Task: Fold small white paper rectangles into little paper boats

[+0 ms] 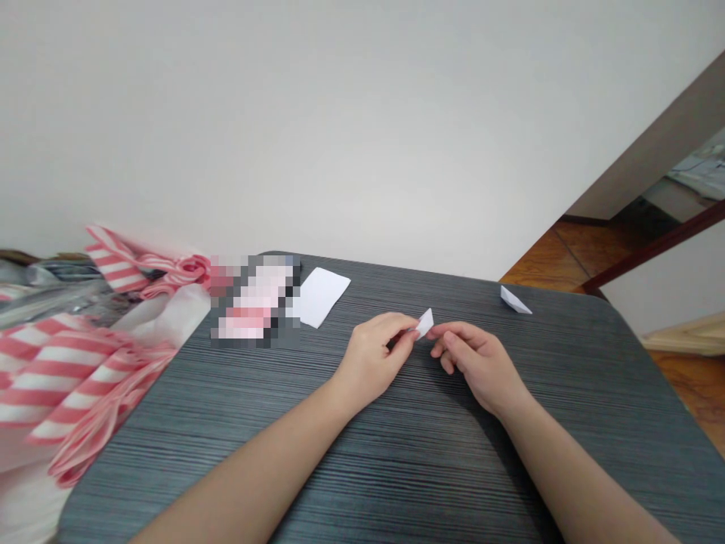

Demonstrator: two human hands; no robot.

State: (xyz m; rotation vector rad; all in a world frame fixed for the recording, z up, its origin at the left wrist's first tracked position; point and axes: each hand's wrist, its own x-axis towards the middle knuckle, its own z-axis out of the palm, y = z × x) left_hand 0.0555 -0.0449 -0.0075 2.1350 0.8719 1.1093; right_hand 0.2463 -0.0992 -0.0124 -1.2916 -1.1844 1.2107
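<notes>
A small folded piece of white paper (424,323) is pinched between the thumb and fingers of my left hand (374,349), just above the table. From the other side, my right hand (479,361) reaches its index finger to the paper's edge; whether it touches cannot be made out. Its other fingers are loosely curled, with nothing visible in its grasp. Another folded white paper piece (515,300) lies farther back on the right. To the left of my hands is a flat stack of white paper (325,296).
The dark, wood-grained table (385,483) meets a pale wall (362,136) at its back. A blurred-out phone-like rectangle (257,298) lies at the table's left. Beyond that edge are pink-and-white striped cloths (68,363) and plastic bags. Brown flooring (544,253) shows at right.
</notes>
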